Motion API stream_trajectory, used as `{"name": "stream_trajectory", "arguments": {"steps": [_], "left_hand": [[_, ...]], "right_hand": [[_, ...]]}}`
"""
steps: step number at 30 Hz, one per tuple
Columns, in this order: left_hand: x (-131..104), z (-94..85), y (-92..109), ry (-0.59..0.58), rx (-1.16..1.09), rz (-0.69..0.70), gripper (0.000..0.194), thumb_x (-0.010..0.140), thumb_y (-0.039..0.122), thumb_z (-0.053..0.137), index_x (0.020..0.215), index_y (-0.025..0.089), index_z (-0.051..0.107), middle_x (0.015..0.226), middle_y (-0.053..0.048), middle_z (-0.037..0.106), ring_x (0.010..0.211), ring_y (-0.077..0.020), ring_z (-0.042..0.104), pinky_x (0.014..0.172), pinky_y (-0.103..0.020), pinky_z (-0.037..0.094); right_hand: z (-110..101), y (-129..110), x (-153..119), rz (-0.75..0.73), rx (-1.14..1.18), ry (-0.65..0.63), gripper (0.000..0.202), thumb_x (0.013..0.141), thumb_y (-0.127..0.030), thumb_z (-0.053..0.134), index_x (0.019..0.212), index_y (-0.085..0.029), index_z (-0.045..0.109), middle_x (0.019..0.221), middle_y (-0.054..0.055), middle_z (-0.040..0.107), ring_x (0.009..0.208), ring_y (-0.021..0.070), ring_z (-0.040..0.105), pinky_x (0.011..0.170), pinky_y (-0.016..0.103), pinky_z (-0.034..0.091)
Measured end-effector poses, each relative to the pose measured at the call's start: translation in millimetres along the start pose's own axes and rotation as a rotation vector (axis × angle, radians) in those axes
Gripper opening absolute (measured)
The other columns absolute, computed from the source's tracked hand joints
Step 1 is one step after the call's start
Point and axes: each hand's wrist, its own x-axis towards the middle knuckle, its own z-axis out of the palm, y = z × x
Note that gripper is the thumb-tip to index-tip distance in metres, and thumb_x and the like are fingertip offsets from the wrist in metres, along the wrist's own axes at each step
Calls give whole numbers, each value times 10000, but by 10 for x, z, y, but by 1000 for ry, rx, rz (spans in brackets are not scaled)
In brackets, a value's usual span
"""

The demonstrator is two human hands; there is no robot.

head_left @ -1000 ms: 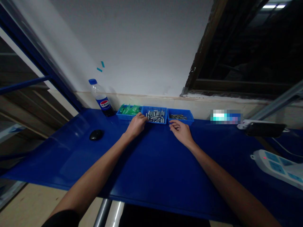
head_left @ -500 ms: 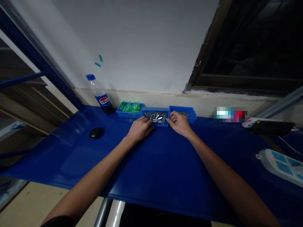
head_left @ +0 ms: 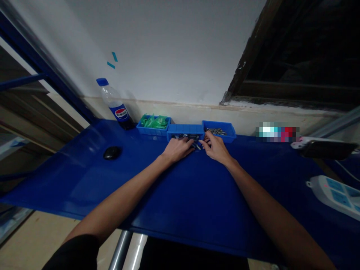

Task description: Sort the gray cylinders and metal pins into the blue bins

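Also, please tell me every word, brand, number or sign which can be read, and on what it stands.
No word or number is readable.
Label on the soda bottle: lettering too small and blurred; its round red-white-blue emblem looks like Pepsi's.
Pixelated patch, right: unreadable.

The blue plastic bin (head_left: 186, 129) sits tilted toward me, just beyond my left hand (head_left: 178, 149), its right end beside the fingers of my right hand (head_left: 215, 147). Small silvery metal pieces (head_left: 198, 146) crowd its low front, a few showing between my hands.
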Motion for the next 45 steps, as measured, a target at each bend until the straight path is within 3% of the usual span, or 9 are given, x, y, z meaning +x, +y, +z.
{"name": "stream_trajectory", "arguments": {"steps": [7, 14, 19, 23, 27, 32, 37, 42, 45], "left_hand": [[-64, 48, 6, -6, -27, 17, 416, 1072, 502, 467, 1187, 170, 688, 1081, -157, 751, 939, -290, 739, 748, -345, 538], [-106, 34, -59, 36, -191, 29, 337, 1030, 500, 581, 1021, 175, 669, 1019, -93, 748, 852, -231, 721, 686, -295, 499], [-172, 74, -75, 88, -304, 35, 289, 1025, 465, 598, 1031, 181, 652, 1023, -81, 730, 807, -204, 689, 699, -301, 517], [-233, 97, -57, 195, -315, -55, 320, 1047, 448, 546, 1198, 180, 638, 1156, -129, 697, 1005, -258, 680, 863, -372, 562], [-290, 53, -55, 304, -219, -55, 428, 1054, 446, 521, 1376, 172, 584, 1380, -176, 590, 1288, -330, 534, 1095, -489, 470], [-403, -41, -49, 243, -212, -33, 401, 1088, 446, 432, 1257, 170, 670, 1255, -135, 659, 1144, -286, 570, 1037, -455, 485], [-508, -12, -74, 247, -137, -300, 431, 1076, 465, 444, 1274, 153, 665, 1309, -174, 651, 1263, -349, 534, 1043, -508, 480], [-428, 94, -89, 143, -193, -301, 589, 1080, 531, 403, 1526, 155, 483, 1582, -192, 494, 1494, -374, 398, 1159, -557, 409], [-325, 123, -34, 98, -224, -284, 631, 1081, 560, 368, 1554, 153, 464, 1611, -185, 477, 1536, -390, 355, 1217, -595, 334]], "right_hand": [[12, 87, -42, -24, 2, 14, 118, 987, -354, 582, 1021, -241, 599, 864, 80, 723, 772, 260, 728, 734, 387, 603], [-8, 48, -104, -60, -103, 15, 74, 979, -317, 589, 965, -246, 575, 881, 87, 716, 822, 268, 713, 763, 371, 574], [-14, 34, -135, -112, -169, -10, 36, 988, -281, 559, 976, -255, 581, 963, 98, 722, 880, 274, 707, 804, 374, 559], [3, 34, -152, -118, -218, 16, 69, 1004, -307, 543, 970, -256, 573, 943, 98, 726, 863, 276, 717, 784, 372, 553], [5, 2, -154, -88, -196, 55, 106, 1009, -341, 544, 953, -257, 573, 934, 99, 733, 855, 272, 725, 786, 372, 566], [12, -89, -115, -16, -23, 130, 201, 972, -424, 608, 885, -264, 522, 814, 63, 695, 782, 250, 717, 764, 369, 593], [52, -141, 30, 59, 311, 165, 336, 912, -516, 670, 856, -273, 444, 751, 12, 625, 686, 209, 708, 658, 336, 610], [-56, -161, 388, 161, 347, 186, 293, 853, -452, 700, 904, -272, 474, 644, -52, 586, 558, 182, 654, 520, 283, 526], [-166, -156, 645, 278, 241, 162, 205, 843, -337, 693, 906, -262, 513, 615, -48, 620, 521, 180, 640, 504, 275, 490]]}}
